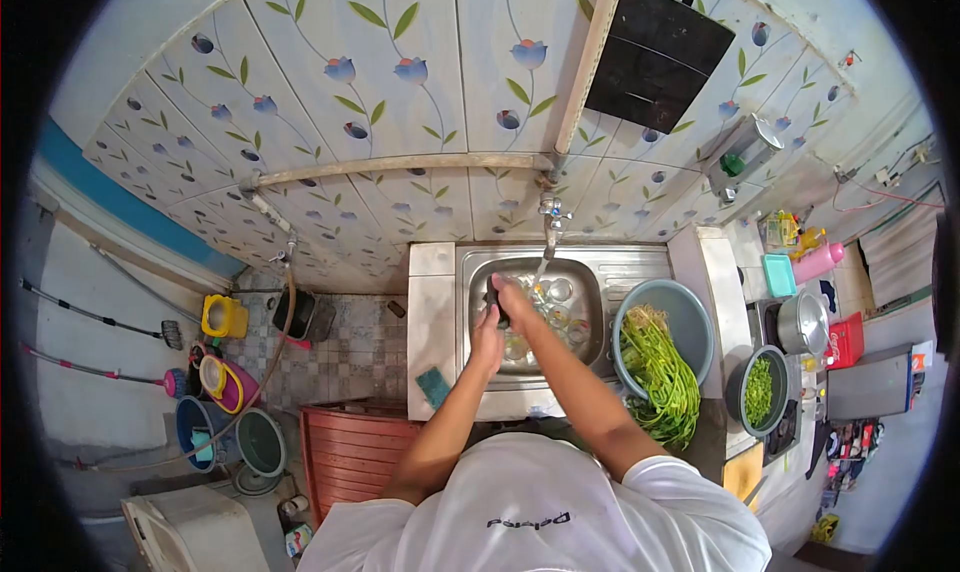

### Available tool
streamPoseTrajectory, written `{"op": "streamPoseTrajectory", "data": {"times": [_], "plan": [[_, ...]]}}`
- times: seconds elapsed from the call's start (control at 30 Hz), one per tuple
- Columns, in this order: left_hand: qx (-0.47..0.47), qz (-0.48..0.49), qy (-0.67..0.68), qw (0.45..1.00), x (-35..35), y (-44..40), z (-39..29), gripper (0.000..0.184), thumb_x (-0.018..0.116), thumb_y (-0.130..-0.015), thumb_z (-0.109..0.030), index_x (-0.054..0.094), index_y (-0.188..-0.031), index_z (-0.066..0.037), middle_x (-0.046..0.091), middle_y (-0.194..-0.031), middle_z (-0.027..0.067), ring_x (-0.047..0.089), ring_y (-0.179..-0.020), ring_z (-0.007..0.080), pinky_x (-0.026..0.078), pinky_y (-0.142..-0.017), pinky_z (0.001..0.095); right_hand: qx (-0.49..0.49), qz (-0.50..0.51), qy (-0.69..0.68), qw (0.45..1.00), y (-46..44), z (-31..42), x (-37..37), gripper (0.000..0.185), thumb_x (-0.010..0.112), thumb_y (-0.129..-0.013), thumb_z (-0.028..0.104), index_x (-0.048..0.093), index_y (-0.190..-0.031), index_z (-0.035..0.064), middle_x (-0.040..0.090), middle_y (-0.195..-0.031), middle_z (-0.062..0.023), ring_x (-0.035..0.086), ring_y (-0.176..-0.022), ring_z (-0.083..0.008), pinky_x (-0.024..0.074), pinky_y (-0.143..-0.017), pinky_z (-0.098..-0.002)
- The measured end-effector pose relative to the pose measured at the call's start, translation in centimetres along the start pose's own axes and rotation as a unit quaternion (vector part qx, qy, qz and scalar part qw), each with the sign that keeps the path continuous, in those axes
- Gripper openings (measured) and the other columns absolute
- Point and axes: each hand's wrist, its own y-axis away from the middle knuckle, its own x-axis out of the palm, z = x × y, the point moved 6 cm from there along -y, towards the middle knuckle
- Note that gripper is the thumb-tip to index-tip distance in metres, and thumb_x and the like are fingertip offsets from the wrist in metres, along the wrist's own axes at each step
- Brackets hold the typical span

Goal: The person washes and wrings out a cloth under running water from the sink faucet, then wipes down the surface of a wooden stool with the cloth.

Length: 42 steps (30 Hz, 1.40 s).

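Note:
Both of my hands are over the left part of a steel sink (598, 357), close together around a dark object (492, 294) that I cannot make out. My left hand (487, 342) is at its lower side with the fingers curled. My right hand (514, 302) lies against it from above and to the right. Just right of my hands, water runs from the tap (551, 217) into the sink. Glasses or glass-like dishes (560, 290) lie wet in the basin under and beside my hands.
Right of the sink, a grey-blue basin (707, 342) holds long green leafy stalks (660, 382). Farther right are a bowl of chopped greens (758, 390) and a metal pot (803, 324). A green scouring pad (433, 386) lies on the left ledge. A red slatted piece (355, 452) stands lower left.

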Motion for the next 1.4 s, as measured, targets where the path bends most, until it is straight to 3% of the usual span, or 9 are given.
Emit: {"op": "streamPoseTrajectory", "data": {"times": [0.13,0.2,0.37,0.7,0.83,0.93,1.07,1.2,1.4], "plan": [[-0.047,-0.018,0.11,0.993,-0.5,-0.2,-0.4,0.042,0.041,-0.094,-0.034,0.043,-0.127,-0.008,0.051,-0.116,0.0053,0.048,-0.108,0.0163,0.039,-0.09,0.0297,0.005,0.142,0.111,0.984,1.0,-0.6,1.4,0.04,0.041,-0.09,0.021,0.047,-0.124,0.0004,0.057,-0.107,-0.0268,0.057,-0.099,-0.0363,0.0432,-0.084,-0.0357],[-0.04,-0.025,0.117,0.992,-1.2,-1.4,-2.1,0.041,0.042,-0.094,-0.033,0.044,-0.126,-0.007,0.052,-0.114,0.0045,0.048,-0.105,0.0158,0.039,-0.089,0.0292,-0.205,0.037,0.15,0.966,3.2,-0.1,1.9,0.036,0.043,-0.089,0.017,0.052,-0.117,-0.0049,0.062,-0.094,-0.0252,0.062,-0.084,-0.0282,0.0444,-0.077,-0.0339],[-0.048,-0.013,0.098,0.994,-1.2,-2.9,-3.1,0.036,0.044,-0.094,-0.032,0.051,-0.119,-0.007,0.055,-0.101,0.0023,0.05,-0.093,0.0137,0.04,-0.084,0.0275,-0.193,0.037,0.118,0.973,6.9,2.5,0.8,0.028,0.045,-0.088,0.012,0.059,-0.111,0.0026,0.062,-0.097,-0.0232,0.06,-0.088,-0.0362,0.045,-0.078,-0.0364],[0.0,-0.068,-0.09,0.994,-2.1,-0.5,0.1,0.029,0.048,-0.092,-0.03,0.053,-0.106,-0.005,0.056,-0.096,0.0037,0.053,-0.085,0.0155,0.043,-0.075,0.0309,-0.117,0.06,0.146,0.981,-0.7,0.7,-0.4,0.03,0.049,-0.089,0.02,0.058,-0.111,0.0021,0.061,-0.103,-0.0214,0.061,-0.093,-0.0275,0.0444,-0.08,-0.0329],[0.003,0.017,0.21,0.978,-2.8,-4.7,-1.3,0.024,0.05,-0.091,-0.026,0.056,-0.098,-0.004,0.058,-0.095,0.0051,0.055,-0.082,0.0171,0.044,-0.07,0.033,-0.346,-0.066,0.217,0.91,5.1,1.5,2.0,0.031,0.049,-0.089,0.019,0.057,-0.114,0.0019,0.064,-0.098,-0.0191,0.061,-0.088,-0.0216,0.0452,-0.079,-0.0313],[0.107,-0.058,-0.336,0.934,-5.2,-6.8,-1.9,0.035,0.053,-0.089,-0.029,0.056,-0.095,0.006,0.061,-0.088,0.0176,0.056,-0.08,0.0243,0.044,-0.075,0.0334,-0.188,-0.051,0.048,0.98,3.5,-0.5,0.6,0.026,0.052,-0.087,0.018,0.058,-0.106,0.0004,0.062,-0.096,-0.0214,0.06,-0.087,-0.0281,0.0448,-0.076,-0.0351],[0.309,-0.092,-0.519,0.792,-2.1,-4.4,-7.1,0.025,0.052,-0.089,-0.022,0.058,-0.082,0.001,0.06,-0.078,0.0062,0.056,-0.073,0.0178,0.043,-0.066,0.0326,-0.247,-0.039,0.202,0.947,1.9,2.2,-0.4,0.022,0.05,-0.088,0.015,0.057,-0.1,-0.0011,0.061,-0.088,-0.0207,0.058,-0.08,-0.0317,0.0441,-0.073,-0.0376],[0.263,-0.17,-0.438,0.843,-1.3,-2.8,-10.5,0.031,0.054,-0.088,-0.025,0.053,-0.078,0.004,0.059,-0.072,0.0173,0.057,-0.07,0.0269,0.043,-0.065,0.0373,-0.153,-0.038,0.194,0.968,1.3,3.2,-0.4,0.02,0.045,-0.09,0.015,0.057,-0.091,-0.0011,0.058,-0.078,-0.0213,0.054,-0.073,-0.0381,0.0431,-0.07,-0.0429],[0.178,-0.172,-0.279,0.928,-1.4,-3.7,-7.9,0.027,0.054,-0.088,-0.023,0.055,-0.08,0.003,0.057,-0.072,0.0117,0.052,-0.068,0.0205,0.041,-0.063,0.0339,-0.214,-0.093,0.173,0.957,0.7,1.0,0.9,0.029,0.046,-0.091,0.024,0.055,-0.087,-0.0026,0.058,-0.078,-0.0238,0.054,-0.069,-0.0415,0.0428,-0.065,-0.0432]]}}
